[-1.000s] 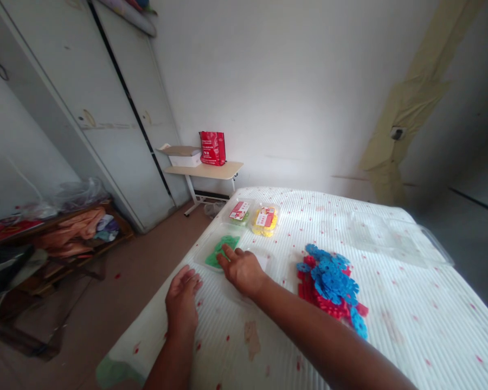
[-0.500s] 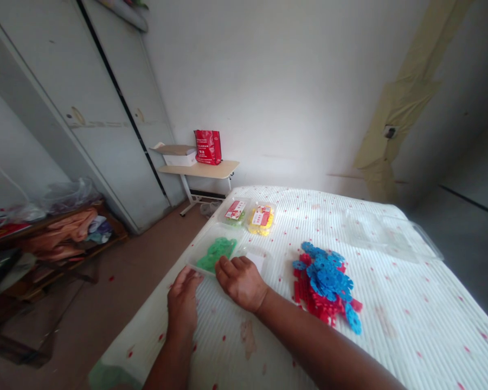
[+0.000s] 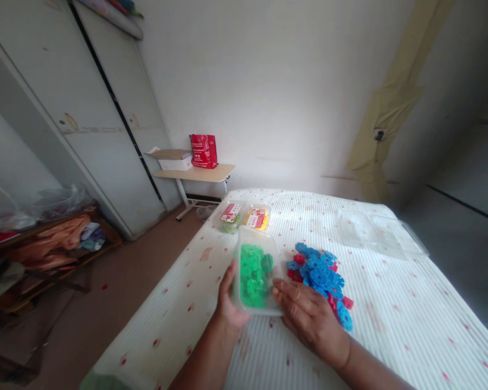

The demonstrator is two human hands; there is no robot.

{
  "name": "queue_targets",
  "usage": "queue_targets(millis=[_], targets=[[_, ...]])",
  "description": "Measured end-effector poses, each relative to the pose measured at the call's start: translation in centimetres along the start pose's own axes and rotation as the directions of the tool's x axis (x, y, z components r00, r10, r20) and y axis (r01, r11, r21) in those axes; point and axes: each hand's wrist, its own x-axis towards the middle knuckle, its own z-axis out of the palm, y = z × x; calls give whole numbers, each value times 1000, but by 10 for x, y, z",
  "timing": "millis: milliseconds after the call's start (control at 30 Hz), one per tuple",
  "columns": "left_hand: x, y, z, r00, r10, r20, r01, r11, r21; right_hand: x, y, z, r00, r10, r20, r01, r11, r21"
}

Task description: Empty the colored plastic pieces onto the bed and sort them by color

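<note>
A clear plastic box [image 3: 246, 234] holding green notched discs [image 3: 252, 279] is raised and tilted above the bed. My left hand [image 3: 231, 303] grips it from the left and underneath, thumb along the side. On the other side, my right hand [image 3: 309, 317] presses its fingers against the box's right edge; their tips partly cover that edge. Just right of the box lies a loose heap of blue snowflake discs [image 3: 319, 271] over red pieces [image 3: 296, 275]. Whether the lid lies fully flat is hard to see.
Two labelled clear boxes, one with pale green pieces [image 3: 229, 227] and one with yellow pieces [image 3: 261, 219], sit behind. Empty clear containers [image 3: 374, 230] lie at the far right of the bed cover [image 3: 423, 325]. A small table [image 3: 203, 173] bears a red bag [image 3: 204, 151].
The box with green discs has been lifted from the bed and brought right, tilted up between both hands. My right hand has shifted from its middle to its right edge.
</note>
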Motion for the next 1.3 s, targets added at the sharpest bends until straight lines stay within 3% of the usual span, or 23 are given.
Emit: queue_targets(millis=[100, 233, 333, 433, 567, 700, 767, 867, 967, 1033, 1167, 1300], targets=[[13, -23, 13, 999, 15, -35, -16, 1000, -17, -15, 10, -18, 973, 203, 114, -210, 976, 55], [19, -53, 32, 998, 59, -14, -59, 998, -12, -17, 13, -40, 889, 450, 85, -457, 868, 194], [20, -68, 45, 991, 120, 53, -120, 993, -5, -13, 11, -48, 868, 494, 50, -488, 832, 264], [21, -71, 53, 983, 147, 109, -151, 988, 26, -12, 11, -52, 821, 561, 105, -559, 754, 344], [25, -67, 57, 976, 158, 150, -174, 980, 98, -15, 13, -55, 702, 669, 244, -682, 533, 501], [29, -67, 58, 976, 139, 167, -157, 983, 100, -14, 15, -57, 610, 704, 364, -709, 279, 647], [30, -68, 58, 977, 124, 176, -141, 986, 90, -13, 16, -57, 586, 702, 404, -704, 195, 683], [32, -70, 58, 978, 111, 179, -127, 989, 80, -13, 17, -57, 585, 691, 426, -690, 147, 709], [35, -71, 60, 978, 121, 169, -133, 990, 57, -11, 16, -57, 590, 709, 387, -700, 211, 682], [37, -71, 62, 981, 134, 141, -139, 990, 31, -11, 16, -57, 612, 730, 305, -724, 362, 587], [38, -70, 65, 999, 52, 11, -52, 997, -51, -16, 17, -54, 755, 639, 147, -643, 677, 358], [39, -64, 64, 995, -81, -53, 74, 989, -127, -26, 24, -47, 874, 479, 80, -480, 825, 299]])
